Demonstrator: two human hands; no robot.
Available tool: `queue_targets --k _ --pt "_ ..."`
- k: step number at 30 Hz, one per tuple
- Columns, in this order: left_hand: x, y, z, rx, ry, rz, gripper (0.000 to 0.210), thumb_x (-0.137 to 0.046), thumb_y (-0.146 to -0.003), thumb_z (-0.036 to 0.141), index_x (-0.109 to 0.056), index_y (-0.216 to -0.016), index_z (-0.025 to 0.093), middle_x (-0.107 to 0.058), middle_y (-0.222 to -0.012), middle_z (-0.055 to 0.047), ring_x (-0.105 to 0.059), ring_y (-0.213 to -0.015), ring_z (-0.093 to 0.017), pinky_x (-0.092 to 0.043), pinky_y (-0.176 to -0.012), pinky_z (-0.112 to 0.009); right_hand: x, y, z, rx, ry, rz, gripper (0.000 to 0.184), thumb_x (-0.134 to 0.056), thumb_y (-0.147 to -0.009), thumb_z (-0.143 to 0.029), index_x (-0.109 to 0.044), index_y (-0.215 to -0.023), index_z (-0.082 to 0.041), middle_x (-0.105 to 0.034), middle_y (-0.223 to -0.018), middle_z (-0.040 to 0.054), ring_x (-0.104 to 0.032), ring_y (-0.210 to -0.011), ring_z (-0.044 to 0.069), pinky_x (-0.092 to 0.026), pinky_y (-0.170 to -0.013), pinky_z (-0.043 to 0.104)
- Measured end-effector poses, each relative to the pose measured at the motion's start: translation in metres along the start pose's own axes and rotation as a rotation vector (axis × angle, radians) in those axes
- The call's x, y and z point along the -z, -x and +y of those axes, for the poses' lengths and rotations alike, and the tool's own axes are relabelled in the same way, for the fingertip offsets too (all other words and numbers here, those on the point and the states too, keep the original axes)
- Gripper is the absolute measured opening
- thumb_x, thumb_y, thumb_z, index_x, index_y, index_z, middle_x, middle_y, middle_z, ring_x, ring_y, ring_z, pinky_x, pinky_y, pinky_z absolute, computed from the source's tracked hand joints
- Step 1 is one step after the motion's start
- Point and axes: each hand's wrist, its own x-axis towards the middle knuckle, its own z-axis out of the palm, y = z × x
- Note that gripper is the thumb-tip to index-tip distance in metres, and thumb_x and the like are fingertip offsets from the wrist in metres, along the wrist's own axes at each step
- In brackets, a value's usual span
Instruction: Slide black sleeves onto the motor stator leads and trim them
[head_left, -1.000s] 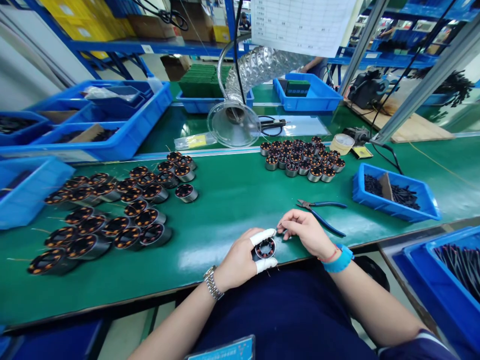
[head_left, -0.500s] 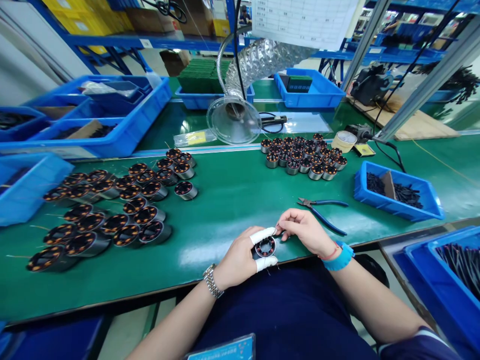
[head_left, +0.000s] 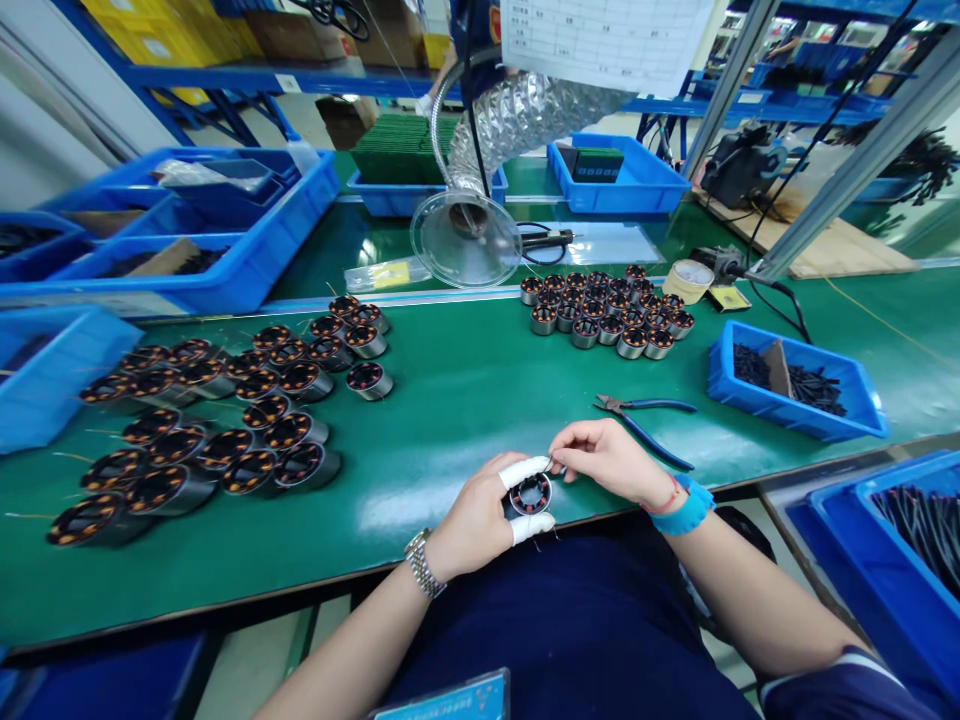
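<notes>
Near the table's front edge, my left hand point(head_left: 487, 508) grips a round motor stator point(head_left: 531, 494) between thumb and forefinger, both covered in white finger cots. The stator's open ring faces up, and thin wire ends stick out below it. My right hand point(head_left: 600, 460) is pinched at the stator's upper right rim; a thin wire end seems to be between the fingertips. Just beyond that hand, diagonal cutting pliers point(head_left: 649, 425) with blue handles lie on the green table point(head_left: 435, 420).
Several wound stators point(head_left: 225, 450) stand at left, more point(head_left: 607, 310) at back right. A blue bin point(head_left: 795, 380) of short black tubes sits right. A fume extraction hood point(head_left: 466, 240) hangs over the middle. Blue trays point(head_left: 255, 260) line the back left. A person stands partly hidden behind the shelf.
My right hand has shifted very slightly left and stays pinched by the rim. My left hand and the stator hold still. A person has come into view behind the hanging sheet.
</notes>
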Motion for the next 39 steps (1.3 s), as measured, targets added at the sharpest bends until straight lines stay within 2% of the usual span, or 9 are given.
queue_targets --k 14,17,22,24,26,28,30,32,39 --pt "-0.001 0.001 -0.002 0.003 -0.014 -0.004 0.053 -0.068 -0.07 0.036 -0.05 -0.118 0.025 -0.057 -0.108 -0.006 -0.053 -0.098 -0.02 -0.044 -0.085 -0.035 0.0 0.005 -0.002 0.148 0.263 0.036 0.013 -0.054 -0.075 -0.022 -0.064 -0.077 -0.014 -0.063 -0.069 0.0011 -0.056 -0.06 0.009 -0.045 -0.059 0.022" --pt "-0.001 0.001 -0.003 0.002 -0.014 -0.003 0.053 -0.068 -0.07 0.036 -0.05 -0.118 0.024 -0.057 -0.108 -0.006 -0.053 -0.098 -0.02 -0.045 -0.085 -0.036 -0.002 0.006 0.0 0.278 0.422 0.072 0.011 -0.052 -0.077 -0.02 -0.062 -0.077 -0.015 -0.062 -0.069 0.0008 -0.053 -0.059 0.009 -0.043 -0.058 0.021" --pt "0.0 0.0 -0.001 0.0 -0.021 -0.005 0.052 -0.068 -0.069 0.036 -0.051 -0.116 0.023 -0.058 -0.107 -0.007 -0.054 -0.097 -0.022 -0.045 -0.085 -0.038 -0.01 0.005 0.016 0.659 0.857 0.109 0.021 -0.04 -0.084 -0.017 -0.059 -0.076 -0.014 -0.061 -0.078 0.0092 -0.054 -0.075 0.015 -0.045 -0.071 0.03" --pt "0.0 0.0 0.0 0.019 -0.037 -0.004 0.053 -0.069 -0.068 0.036 -0.05 -0.115 0.022 -0.058 -0.106 -0.007 -0.055 -0.097 -0.023 -0.045 -0.086 -0.039 -0.011 0.006 0.018 0.704 0.872 0.089 0.023 -0.037 -0.085 -0.017 -0.058 -0.077 -0.013 -0.062 -0.083 0.0114 -0.054 -0.081 0.017 -0.044 -0.075 0.033" --pt "0.0 0.0 0.001 0.059 -0.046 0.014 0.056 -0.07 -0.066 0.036 -0.048 -0.116 0.021 -0.058 -0.109 -0.008 -0.055 -0.1 -0.024 -0.044 -0.087 -0.04 -0.01 0.008 0.016 0.607 0.717 0.115 0.02 -0.04 -0.085 -0.02 -0.059 -0.083 -0.014 -0.062 -0.085 0.0101 -0.055 -0.08 0.016 -0.045 -0.075 0.031" --pt "-0.001 0.001 0.002 0.102 -0.04 0.032 0.061 -0.071 -0.064 0.036 -0.045 -0.117 0.02 -0.058 -0.111 -0.009 -0.055 -0.101 -0.024 -0.044 -0.089 -0.041 -0.007 0.009 0.01 0.38 0.455 0.102 0.018 -0.044 -0.084 -0.025 -0.059 -0.088 -0.015 -0.063 -0.083 0.0071 -0.055 -0.073 0.013 -0.046 -0.069 0.028" --pt "-0.001 0.002 0.003 0.125 -0.028 0.036 0.062 -0.072 -0.063 0.035 -0.043 -0.117 0.02 -0.059 -0.11 -0.009 -0.056 -0.1 -0.024 -0.045 -0.088 -0.04 -0.005 0.008 0.005 0.135 0.207 0.016 0.022 -0.047 -0.083 -0.031 -0.06 -0.088 -0.014 -0.062 -0.075 0.0044 -0.054 -0.063 0.011 -0.045 -0.061 0.025" --pt "-0.001 0.002 0.004 0.128 -0.027 0.04 0.061 -0.071 -0.063 0.035 -0.043 -0.116 0.02 -0.06 -0.108 -0.008 -0.057 -0.098 -0.024 -0.045 -0.086 -0.039 -0.005 0.006 0.002 -0.001 0.056 -0.061 0.025 -0.05 -0.081 -0.035 -0.061 -0.082 -0.013 -0.06 -0.067 0.0021 -0.051 -0.056 0.009 -0.043 -0.056 0.023" --pt "-0.002 0.003 0.003 0.113 -0.057 0.059 0.061 -0.071 -0.063 0.037 -0.044 -0.115 0.02 -0.059 -0.108 -0.008 -0.057 -0.098 -0.024 -0.046 -0.085 -0.038 -0.012 0.002 0.004 -0.058 0.011 0.012 0.021 -0.059 -0.073 -0.034 -0.059 -0.069 -0.013 -0.053 -0.055 -0.0026 -0.047 -0.05 0.007 -0.037 -0.05 0.02"
